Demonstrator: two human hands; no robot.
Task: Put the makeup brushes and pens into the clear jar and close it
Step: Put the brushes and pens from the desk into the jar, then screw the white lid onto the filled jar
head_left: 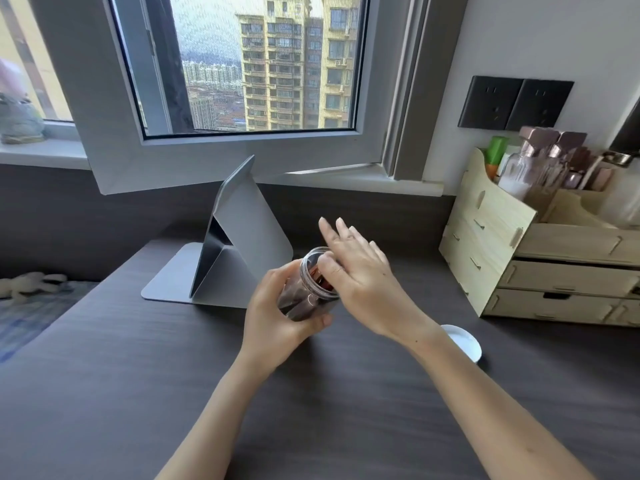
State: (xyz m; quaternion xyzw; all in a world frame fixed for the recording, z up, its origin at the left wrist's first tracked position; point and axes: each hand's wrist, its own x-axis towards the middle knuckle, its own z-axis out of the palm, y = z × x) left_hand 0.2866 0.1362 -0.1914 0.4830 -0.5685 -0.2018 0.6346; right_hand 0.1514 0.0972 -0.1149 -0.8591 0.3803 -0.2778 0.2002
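Observation:
My left hand (277, 311) grips a clear jar (308, 289) from the left and holds it tilted, its open mouth turned up and to the right. Dark reddish brushes or pens (317, 277) show inside the mouth. My right hand (360, 275) hovers at the jar's rim with its fingers spread and the thumb at the opening; nothing is held in it. A white lid (465, 341) lies flat on the dark desk (173, 393) to the right, partly hidden behind my right forearm.
A grey folding stand (239, 244) sits just behind the jar to the left. A pale wooden drawer organiser (540, 258) with bottles on top stands at the right. An inward-opened window sash (221, 161) hangs over the desk's back edge.

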